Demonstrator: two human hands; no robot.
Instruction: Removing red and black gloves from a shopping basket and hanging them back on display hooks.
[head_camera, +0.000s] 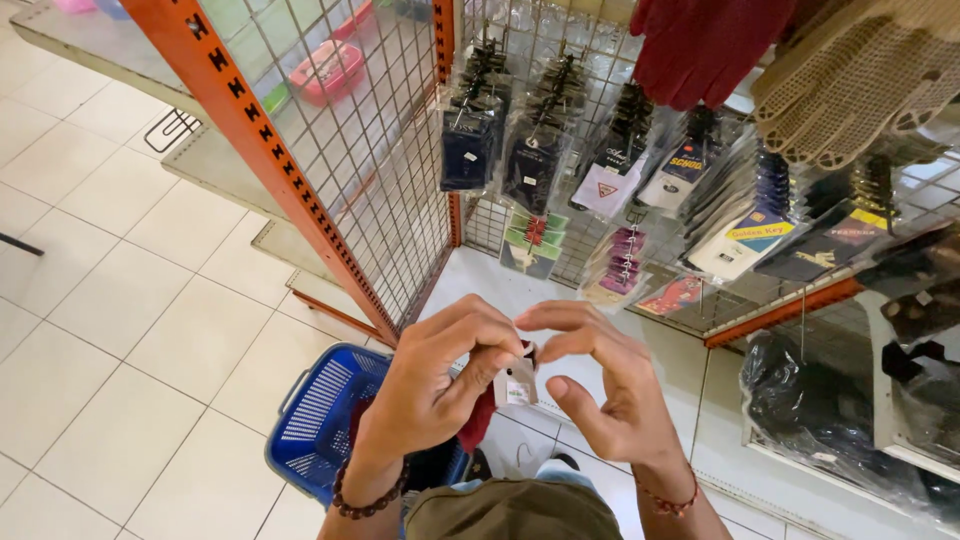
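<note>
My left hand (430, 385) and my right hand (605, 385) meet in front of me, fingertips pinching a small dark item (527, 350) with a white paper tag (518, 385) hanging below it. A red piece of cloth (478, 420) dangles under my left hand; what holds it is hidden. Both wrists wear bead bracelets. The hands hover above a white shelf (480, 275) of a wire-grid display rack (370, 150).
Packaged socks (468, 140) hang in rows on the grid. A red glove (700, 45) and a beige knitted glove (850, 85) hang at the top right. A blue plastic basket (320, 415) stands on the tiled floor (120, 300). Dark bagged goods (810, 400) lie at the right.
</note>
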